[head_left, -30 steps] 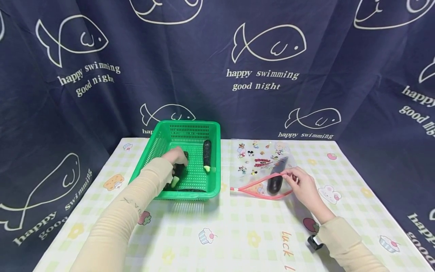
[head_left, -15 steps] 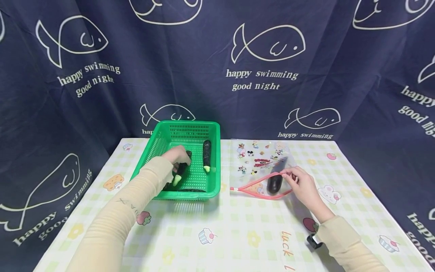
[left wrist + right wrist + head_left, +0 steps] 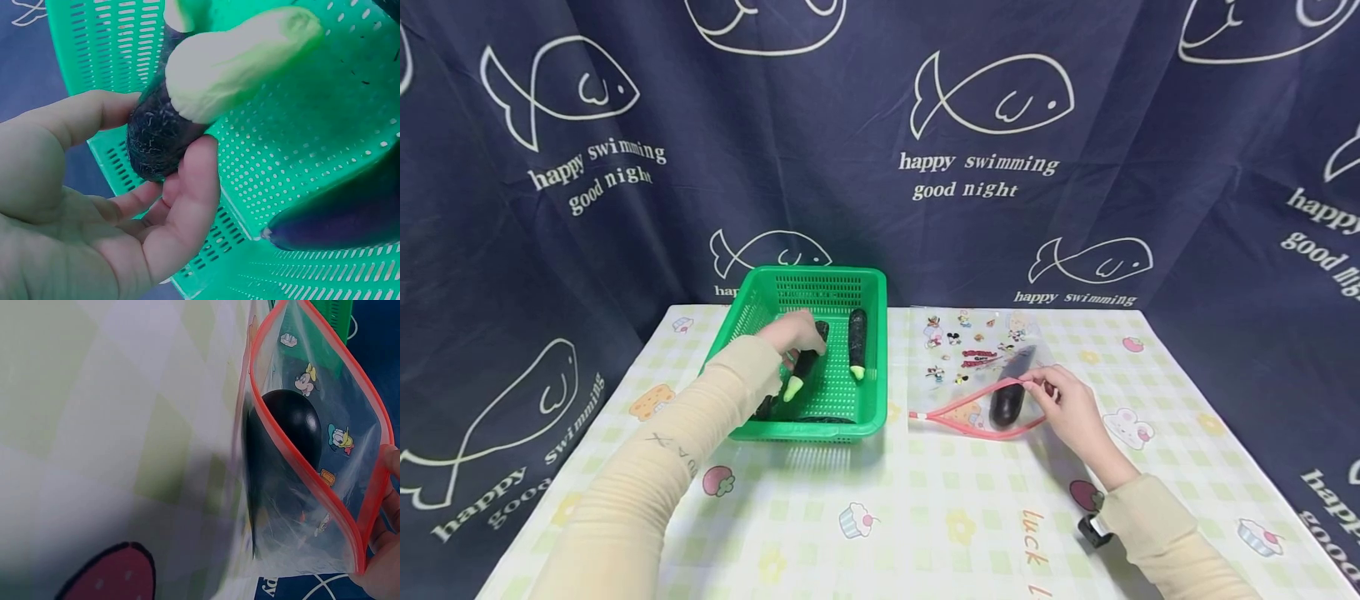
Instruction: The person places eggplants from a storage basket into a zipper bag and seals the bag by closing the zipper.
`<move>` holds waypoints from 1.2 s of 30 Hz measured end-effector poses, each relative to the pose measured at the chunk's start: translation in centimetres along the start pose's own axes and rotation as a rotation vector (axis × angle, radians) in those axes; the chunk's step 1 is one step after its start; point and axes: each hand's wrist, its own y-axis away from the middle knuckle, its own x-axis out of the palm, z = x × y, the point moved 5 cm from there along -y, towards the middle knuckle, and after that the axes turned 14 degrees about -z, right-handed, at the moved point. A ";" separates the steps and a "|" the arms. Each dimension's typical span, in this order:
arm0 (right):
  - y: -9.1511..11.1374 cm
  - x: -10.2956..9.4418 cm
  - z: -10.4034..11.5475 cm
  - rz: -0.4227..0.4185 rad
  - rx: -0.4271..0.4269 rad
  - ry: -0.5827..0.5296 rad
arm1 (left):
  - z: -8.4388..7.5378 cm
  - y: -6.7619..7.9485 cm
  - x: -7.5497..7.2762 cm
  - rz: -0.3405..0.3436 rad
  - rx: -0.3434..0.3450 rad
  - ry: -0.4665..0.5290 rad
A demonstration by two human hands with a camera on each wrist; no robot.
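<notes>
My left hand (image 3: 797, 331) reaches into the green basket (image 3: 881, 383) and grips a dark eggplant (image 3: 150, 137) with a pale green stem end. In the left wrist view, thumb and fingers curl round its dark body, and its stem end points up and right. My right hand (image 3: 1071, 412) pinches the edge of a clear zip bag (image 3: 947, 358) with a red-pink rim and cartoon prints. The bag's mouth gapes toward me. Another eggplant (image 3: 297, 422) lies inside it, its rounded dark end near the opening.
Along the basket's right side lies another eggplant (image 3: 857, 337), and more dark ones lie near its front and left. The checked tablecloth (image 3: 925, 517) is printed with cupcakes and fruit. A navy curtain (image 3: 865, 167) hangs behind the table. A black band (image 3: 1095, 532) shows at the right wrist.
My left hand has raised the eggplant slightly and moved it back and right within the basket, showing more of its stem end. My right hand and the bag stay almost still.
</notes>
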 end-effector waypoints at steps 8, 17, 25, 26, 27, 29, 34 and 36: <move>0.0 0.0 -0.1 0.012 0.011 -0.003 | -0.2 0.5 -0.5 0.003 -0.011 0.063; 0.0 0.1 -0.1 0.020 0.000 -0.008 | -0.4 1.1 -1.2 -0.002 0.021 0.020; -0.2 0.1 0.2 0.010 -0.035 -0.012 | -1.1 1.9 -1.8 -0.028 0.056 -0.014; -0.3 0.1 0.2 0.009 -0.036 -0.014 | -1.1 2.0 -1.9 -0.032 0.063 -0.017; -0.3 0.0 0.3 0.006 -0.039 -0.015 | -1.2 2.0 -2.0 -0.037 0.070 -0.021; -0.3 0.0 0.4 0.005 -0.042 -0.019 | -1.2 2.0 -2.1 -0.048 0.080 -0.034; -0.2 0.0 0.4 0.003 -0.042 -0.017 | -1.3 2.1 -2.3 -0.072 0.099 -0.061; -0.2 0.0 0.4 0.001 -0.040 -0.016 | -1.4 2.2 -2.5 -0.082 0.110 -0.061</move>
